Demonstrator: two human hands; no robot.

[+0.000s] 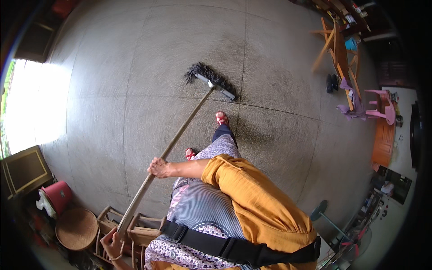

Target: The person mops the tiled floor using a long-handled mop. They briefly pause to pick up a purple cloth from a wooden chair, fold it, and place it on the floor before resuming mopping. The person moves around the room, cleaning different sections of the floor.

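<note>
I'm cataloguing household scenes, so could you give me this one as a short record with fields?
Tool: mop with a long handle and dark head
Mop head: on the grey floor, ahead of the feet
Left hand: fingers around the handle's near end
Right hand: grips the handle farther along, closer to the head
Footwear: red sandals
Left side: pink bucket, woven disc
Right side: pink chair, purple cloth
</note>
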